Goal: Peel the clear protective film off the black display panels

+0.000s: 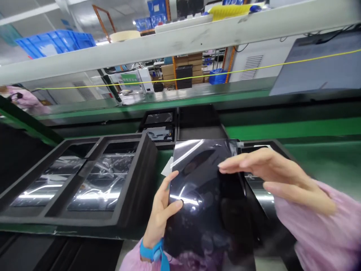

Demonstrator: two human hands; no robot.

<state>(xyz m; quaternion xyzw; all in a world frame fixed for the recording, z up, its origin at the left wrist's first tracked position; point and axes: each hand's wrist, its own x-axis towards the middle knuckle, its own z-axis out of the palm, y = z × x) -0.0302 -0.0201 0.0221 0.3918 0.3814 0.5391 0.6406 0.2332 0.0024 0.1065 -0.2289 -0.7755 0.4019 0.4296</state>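
My left hand [161, 210] grips the left edge of a glossy black panel [208, 203], thumb pressed on its face. The panel is held tilted in front of me and carries a clear film that lifts at its top left corner. My right hand [270, 177] hovers over the panel's upper right part with fingers stretched out flat, fingertips touching or just above the surface. Both wrists wear pink sleeves; a blue band circles the left wrist.
A black foam tray [135, 195] with two pockets of film-covered panels sits at my left. More black trays [160, 126] lie farther back on the green conveyor [310, 130]. A white shelf beam [180, 41] crosses overhead. A person in pink [26, 99] works far left.
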